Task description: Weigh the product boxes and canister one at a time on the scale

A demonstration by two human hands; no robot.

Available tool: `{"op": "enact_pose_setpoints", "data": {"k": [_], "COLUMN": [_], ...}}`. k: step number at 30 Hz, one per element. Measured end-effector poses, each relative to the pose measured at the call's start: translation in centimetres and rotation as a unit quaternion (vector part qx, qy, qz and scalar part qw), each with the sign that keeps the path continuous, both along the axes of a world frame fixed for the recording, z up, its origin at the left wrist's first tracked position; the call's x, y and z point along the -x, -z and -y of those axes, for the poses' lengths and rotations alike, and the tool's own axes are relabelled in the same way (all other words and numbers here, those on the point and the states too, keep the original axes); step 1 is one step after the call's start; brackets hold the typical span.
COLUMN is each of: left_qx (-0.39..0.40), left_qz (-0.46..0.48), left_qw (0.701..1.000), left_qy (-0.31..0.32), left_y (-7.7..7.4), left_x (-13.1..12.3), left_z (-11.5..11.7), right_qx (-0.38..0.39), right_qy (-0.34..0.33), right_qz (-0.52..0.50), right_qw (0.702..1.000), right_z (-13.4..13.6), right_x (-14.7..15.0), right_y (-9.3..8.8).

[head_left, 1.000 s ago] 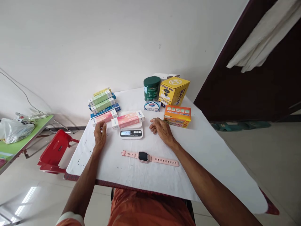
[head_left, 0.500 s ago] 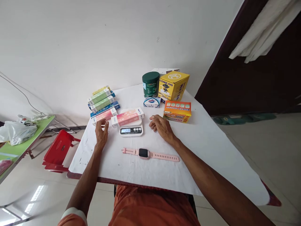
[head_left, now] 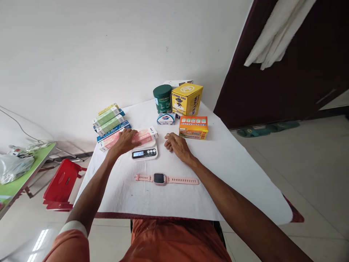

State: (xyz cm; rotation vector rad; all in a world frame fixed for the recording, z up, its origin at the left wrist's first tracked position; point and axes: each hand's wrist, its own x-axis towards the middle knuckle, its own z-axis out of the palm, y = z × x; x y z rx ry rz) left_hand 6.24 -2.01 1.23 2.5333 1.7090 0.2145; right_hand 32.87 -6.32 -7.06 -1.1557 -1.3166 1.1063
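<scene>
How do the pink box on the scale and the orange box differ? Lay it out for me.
Shape: the pink box is long and slim; the orange box is shorter and thicker.
Support: the pink box lies across the scale, while the orange box sits on the white tablecloth.
View: the left hand hides part of the pink box; no hand covers the orange box.
Both have printed sides.

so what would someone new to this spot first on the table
Probably the bright yellow box at the back, just right of the dark green tub. Nearer, the left hand is over one end of the pink box on the white scale. The pink watch lies flat in front.
</scene>
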Motion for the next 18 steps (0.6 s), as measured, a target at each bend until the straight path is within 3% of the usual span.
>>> {"op": "enact_pose_setpoints", "data": {"k": [6, 12, 15, 18], "left_qx": [0.009, -0.048, -0.043, -0.042], "left_qz": [-0.023, -0.02, -0.011, -0.006], "left_qw": [0.999, 0.996, 0.996, 0.996], "left_qy": [0.022, 0.07, 0.076, 0.076], "left_y": [-1.7, -4.4, -4.1, -2.6], "left_x": [-0.4, -4.0, -6.8, -9.6], "left_z": [-1.3, -4.5, -7.2, -9.9], "right_qx": [0.008, -0.004, -0.009, -0.015], "right_qy": [0.004, 0.0, 0.0, 0.0], "right_qz": [-0.01, -0.02, -0.016, -0.009], "right_qw": [1.0, 1.0, 1.0, 1.0], "right_z": [-0.1, -0.2, -0.2, -0.3], "right_x": [0.0, 0.0, 0.0, 0.0], "right_y": [0.2, 0.3, 0.2, 0.3]}}
